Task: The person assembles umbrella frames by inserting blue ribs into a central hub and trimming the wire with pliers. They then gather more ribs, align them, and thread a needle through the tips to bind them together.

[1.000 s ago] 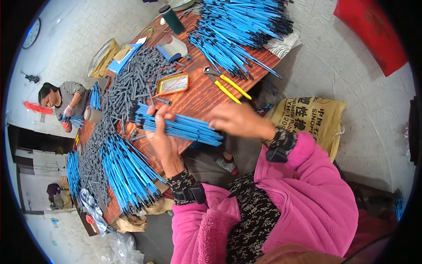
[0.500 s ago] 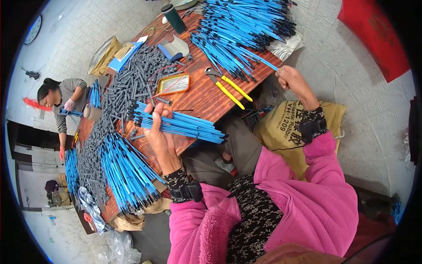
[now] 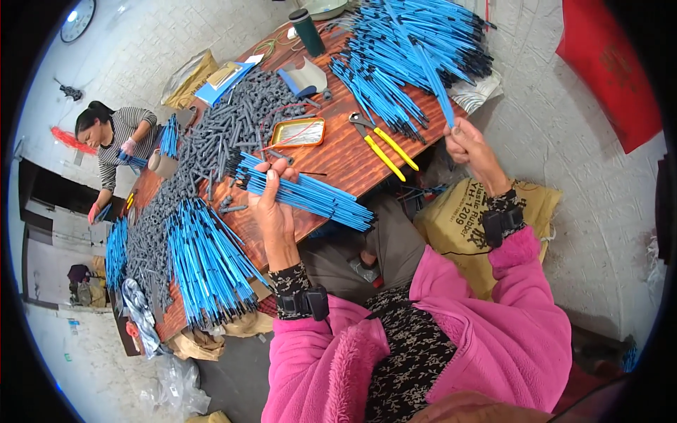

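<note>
My left hand (image 3: 276, 204) is closed around a bundle of thin blue rods (image 3: 324, 201) with black ends, held slantwise over the near edge of the wooden table. Between the fingertips of my right hand (image 3: 475, 154) is the end of a single blue rod (image 3: 435, 83), smeared by motion. That rod reaches up and to the left, across a large heap of similar blue rods (image 3: 381, 88) at the far right of the table. Yellow-handled pliers (image 3: 392, 153) lie between my hands, beside an open orange-rimmed tin (image 3: 299, 132).
Grey tubular pieces (image 3: 233, 116) form a long heap on the table's left side. Another fan of blue rods (image 3: 204, 268) lies nearer. A dark green bottle (image 3: 307, 34) stands at the back. A co-worker in a striped top (image 3: 130, 125) works at the far left. A yellow sack (image 3: 458, 225) rests right of my knees.
The blue rod in my right hand has swung to a steeper slant, its far end higher over the heap. My left hand still holds its bundle; the whole view has shifted slightly.
</note>
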A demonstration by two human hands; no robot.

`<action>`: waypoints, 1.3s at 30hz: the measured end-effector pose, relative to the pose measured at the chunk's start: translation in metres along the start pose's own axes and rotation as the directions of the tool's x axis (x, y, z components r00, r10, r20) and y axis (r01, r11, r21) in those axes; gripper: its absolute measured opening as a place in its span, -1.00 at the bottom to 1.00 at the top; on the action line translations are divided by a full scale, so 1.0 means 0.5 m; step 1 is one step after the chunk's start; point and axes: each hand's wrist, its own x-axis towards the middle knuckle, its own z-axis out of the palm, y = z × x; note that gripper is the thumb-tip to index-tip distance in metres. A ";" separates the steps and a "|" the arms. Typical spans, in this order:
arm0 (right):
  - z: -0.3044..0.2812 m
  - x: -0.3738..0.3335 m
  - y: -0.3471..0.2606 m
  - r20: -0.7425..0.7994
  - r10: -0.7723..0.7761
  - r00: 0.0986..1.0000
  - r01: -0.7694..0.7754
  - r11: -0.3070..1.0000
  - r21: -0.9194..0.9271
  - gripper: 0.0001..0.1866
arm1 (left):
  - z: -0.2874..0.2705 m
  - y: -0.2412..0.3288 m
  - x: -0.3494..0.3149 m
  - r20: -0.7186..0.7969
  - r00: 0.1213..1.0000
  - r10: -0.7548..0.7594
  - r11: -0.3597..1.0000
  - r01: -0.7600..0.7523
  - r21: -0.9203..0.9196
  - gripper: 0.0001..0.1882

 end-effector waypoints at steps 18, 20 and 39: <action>0.141 -0.044 0.083 0.236 0.206 0.950 -0.184 0.977 -0.110 -0.66 | 0.048 0.001 0.000 0.038 0.997 -0.063 0.998 0.063 -0.009 -0.75; 0.158 -0.045 0.089 0.248 0.222 0.943 -0.204 0.974 -0.097 -0.65 | 0.037 -0.002 0.003 0.015 0.999 -0.049 0.999 0.049 -0.004 -0.75; 0.228 -0.063 0.128 0.058 -0.149 0.987 0.155 0.814 -0.560 -0.61 | 0.009 -0.005 0.011 -0.045 0.999 -0.026 0.999 0.024 -0.045 -0.68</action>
